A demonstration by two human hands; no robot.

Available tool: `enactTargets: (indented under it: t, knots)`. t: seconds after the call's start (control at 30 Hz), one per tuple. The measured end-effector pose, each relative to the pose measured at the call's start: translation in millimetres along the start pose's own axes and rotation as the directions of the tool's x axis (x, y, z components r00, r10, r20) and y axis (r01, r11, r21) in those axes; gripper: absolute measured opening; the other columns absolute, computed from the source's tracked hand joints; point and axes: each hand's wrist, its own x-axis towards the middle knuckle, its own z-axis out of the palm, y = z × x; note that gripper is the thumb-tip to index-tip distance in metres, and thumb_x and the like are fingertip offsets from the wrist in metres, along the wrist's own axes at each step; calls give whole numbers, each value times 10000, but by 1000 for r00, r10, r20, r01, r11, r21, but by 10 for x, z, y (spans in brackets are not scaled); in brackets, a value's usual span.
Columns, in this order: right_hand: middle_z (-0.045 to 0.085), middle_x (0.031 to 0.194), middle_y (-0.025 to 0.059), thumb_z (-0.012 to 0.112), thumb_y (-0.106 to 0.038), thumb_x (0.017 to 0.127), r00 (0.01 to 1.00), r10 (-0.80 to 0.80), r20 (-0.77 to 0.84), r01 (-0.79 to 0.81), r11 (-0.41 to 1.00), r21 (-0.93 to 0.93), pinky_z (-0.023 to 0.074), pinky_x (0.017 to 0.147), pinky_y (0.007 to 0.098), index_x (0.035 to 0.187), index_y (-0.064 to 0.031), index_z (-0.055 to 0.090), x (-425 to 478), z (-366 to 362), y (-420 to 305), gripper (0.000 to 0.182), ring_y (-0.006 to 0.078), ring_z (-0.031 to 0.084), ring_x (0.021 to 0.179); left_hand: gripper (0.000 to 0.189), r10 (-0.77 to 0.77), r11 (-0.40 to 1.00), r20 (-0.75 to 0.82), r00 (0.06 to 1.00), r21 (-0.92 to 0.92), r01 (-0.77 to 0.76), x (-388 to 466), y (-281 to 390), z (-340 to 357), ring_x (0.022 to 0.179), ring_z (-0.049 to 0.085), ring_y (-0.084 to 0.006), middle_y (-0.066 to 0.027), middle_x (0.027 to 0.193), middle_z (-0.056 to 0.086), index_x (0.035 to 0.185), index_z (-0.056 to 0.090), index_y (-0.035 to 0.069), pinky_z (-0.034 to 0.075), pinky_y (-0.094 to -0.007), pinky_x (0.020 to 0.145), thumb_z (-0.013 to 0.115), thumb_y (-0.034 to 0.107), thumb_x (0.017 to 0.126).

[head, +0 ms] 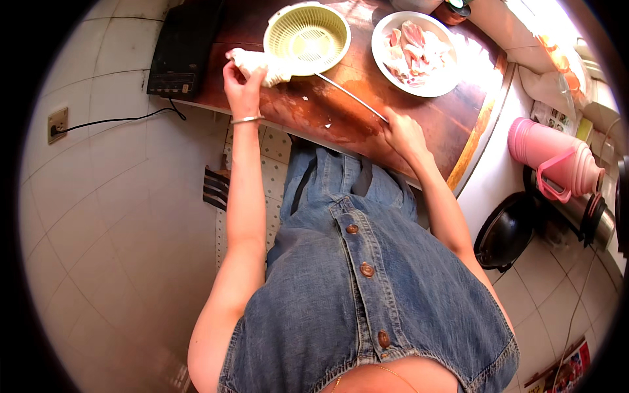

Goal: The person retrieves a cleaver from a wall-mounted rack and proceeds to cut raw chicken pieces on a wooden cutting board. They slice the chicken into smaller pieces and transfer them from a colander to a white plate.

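Note:
My left hand (244,91) grips a whitish, lumpy piece (268,69) at its left end, over the brown board surface (319,105). Glare washes the piece out; it looks like raw poultry, but I cannot tell for sure. In my right hand (405,132) is what appears to be a knife (351,96), its blade seen edge-on as a thin bright line. Its far end points toward a yellow-green plastic colander (272,34), which has nothing visible inside. Beyond my right hand stands a white bowl (381,64) with several pieces of raw poultry (415,49).
A black electric cooktop (182,49) sits at the left, its cord running to a wall socket (58,126). Small pale scraps (328,126) lie near the front edge. To the right are a pink thermos flask (553,157) and a black pan (506,231). Strong sunlight glares there.

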Motion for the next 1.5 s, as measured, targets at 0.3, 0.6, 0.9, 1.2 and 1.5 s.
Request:
enactTargets:
  t: [0.3,0.6,0.9,1.2,1.5]
  knots:
    - [632,727,232,574,-223,883,996,87,-17,-85,993,79,476,650,534,924,-72,531,191,-181,-115,163,441,619,735,541,359,476,561,746,578,-663,-1067,-716,624,1049,503,-301,-92,1074,531,1074,577,121,392,-421,937,759,61,568]
    - [628,730,247,570,-201,882,996,92,17,-91,994,-65,477,607,539,932,-80,524,-605,-251,84,139,450,614,716,395,299,607,651,698,434,-665,-1595,-1203,494,1127,491,-314,-106,1165,526,1088,613,104,406,-430,967,712,64,708]
    - [608,694,249,545,-151,886,992,17,124,3,988,-155,449,582,554,919,-67,486,-638,-303,-94,107,463,598,683,302,275,562,581,766,549,-619,-1675,-1432,562,1153,477,-346,-139,1188,535,1066,600,56,408,-453,977,675,133,784]
    - [654,785,247,510,-86,850,941,126,314,-37,961,-274,522,653,513,984,-23,529,-396,-271,-128,149,422,656,755,311,257,648,563,786,503,-572,-1656,-1401,608,1161,449,-376,-154,1182,529,1076,603,39,393,-459,1011,653,64,771]
    - [682,819,208,564,-144,858,935,87,345,40,938,-344,561,670,442,961,13,560,214,120,-426,188,344,692,791,286,254,662,529,810,515,-544,-1683,-1459,639,1134,434,-428,-168,1155,530,1052,635,73,383,-484,979,682,83,770]
